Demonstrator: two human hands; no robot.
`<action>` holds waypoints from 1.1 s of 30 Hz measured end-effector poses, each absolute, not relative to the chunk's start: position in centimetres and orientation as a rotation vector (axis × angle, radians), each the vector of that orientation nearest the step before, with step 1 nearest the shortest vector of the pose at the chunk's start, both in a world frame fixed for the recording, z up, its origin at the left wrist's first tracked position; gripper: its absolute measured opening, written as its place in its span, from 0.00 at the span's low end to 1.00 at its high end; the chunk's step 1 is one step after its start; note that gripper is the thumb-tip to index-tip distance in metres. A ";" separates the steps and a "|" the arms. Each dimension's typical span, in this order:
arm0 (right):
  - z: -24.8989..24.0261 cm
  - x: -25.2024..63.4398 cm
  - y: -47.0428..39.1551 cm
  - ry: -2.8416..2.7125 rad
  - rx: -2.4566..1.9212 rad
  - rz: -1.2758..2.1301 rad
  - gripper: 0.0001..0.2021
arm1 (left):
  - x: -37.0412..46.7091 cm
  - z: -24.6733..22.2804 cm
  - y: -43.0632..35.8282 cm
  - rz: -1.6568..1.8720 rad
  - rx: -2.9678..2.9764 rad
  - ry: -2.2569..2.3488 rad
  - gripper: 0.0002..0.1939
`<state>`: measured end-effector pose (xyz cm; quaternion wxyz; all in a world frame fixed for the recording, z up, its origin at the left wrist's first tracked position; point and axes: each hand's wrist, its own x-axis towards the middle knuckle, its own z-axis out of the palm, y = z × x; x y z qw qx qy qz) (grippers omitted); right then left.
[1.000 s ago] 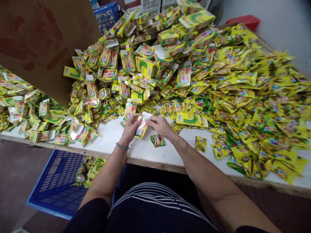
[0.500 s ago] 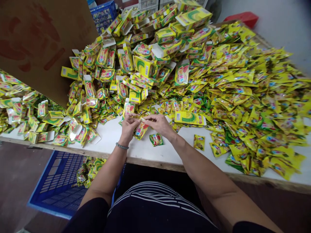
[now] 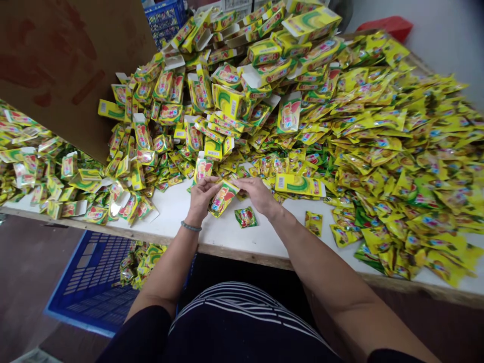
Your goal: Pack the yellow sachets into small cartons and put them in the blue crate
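Between my hands, just above the white table, is a small yellow and green carton (image 3: pixel 224 199) with red fruit printed on it. My left hand (image 3: pixel 202 199) pinches its left side, a beaded bracelet on the wrist. At the carton's upper right corner are the closed fingers of my right hand (image 3: pixel 257 194). A small green and yellow sachet (image 3: pixel 245 217) lies on the table just below my right hand. Another upright carton (image 3: pixel 203 167) with a raised white flap stands right behind my left hand.
Open cartons (image 3: pixel 227 103) are heaped at the back, and a large pile of yellow sachets (image 3: pixel 385 151) covers the right. A big cardboard box (image 3: pixel 75 65) stands at left. Below the table edge is a blue crate (image 3: pixel 86 282) with sachets inside. One sachet (image 3: pixel 313 223) lies alone at right.
The white flap showing at the carton's top end is no longer visible, and its printed face now shows more. My right hand has shifted slightly right, to the carton's corner.
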<state>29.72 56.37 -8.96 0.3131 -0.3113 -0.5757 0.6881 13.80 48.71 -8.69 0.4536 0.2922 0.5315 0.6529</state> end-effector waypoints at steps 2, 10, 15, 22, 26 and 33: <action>-8.6 29.4 55.5 -1.581 -0.762 1.679 0.17 | 13.7 -8.5 48.7 1.643 0.668 1.302 0.22; -8.2 28.5 53.2 -1.890 -0.711 1.131 0.20 | 13.9 -7.8 48.7 1.668 0.583 1.257 0.26; -7.7 29.5 55.1 -2.006 -0.668 1.161 0.19 | 12.3 -5.9 45.9 1.518 0.756 1.468 0.26; -7.6 31.4 58.4 -2.191 -1.578 0.660 0.22 | 3.5 1.2 33.8 0.172 1.253 2.417 0.20; -8.6 30.7 57.6 -2.449 -1.582 0.572 0.24 | 5.6 1.5 33.5 0.023 1.287 2.665 0.19; -9.5 30.5 57.6 -2.465 -1.479 0.674 0.25 | 17.3 -4.8 43.7 0.410 1.771 2.279 0.14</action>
